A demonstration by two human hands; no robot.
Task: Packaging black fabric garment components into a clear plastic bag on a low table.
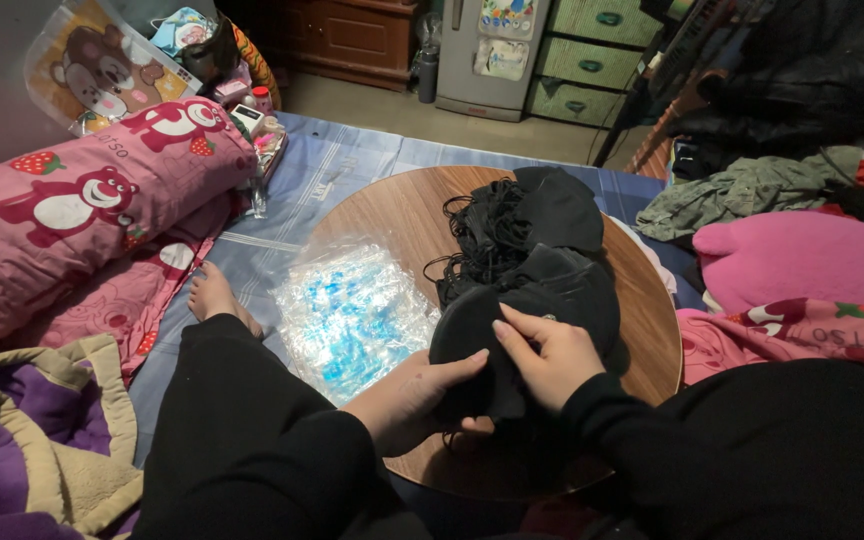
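Head view shows a black face mask [482, 345] held at the near edge of a round wooden table [652, 330], just in front of a heap of black masks [527, 240] with tangled ear loops. Both hands grip it: left hand [407, 400] from below with thumb over the edge, right hand [552, 360] pinching the top, fingers curled closed. It looks like sorting or folding, though the dark fabric hides detail. Beside the heap lies a clear plastic bag [352, 315] with blue print.
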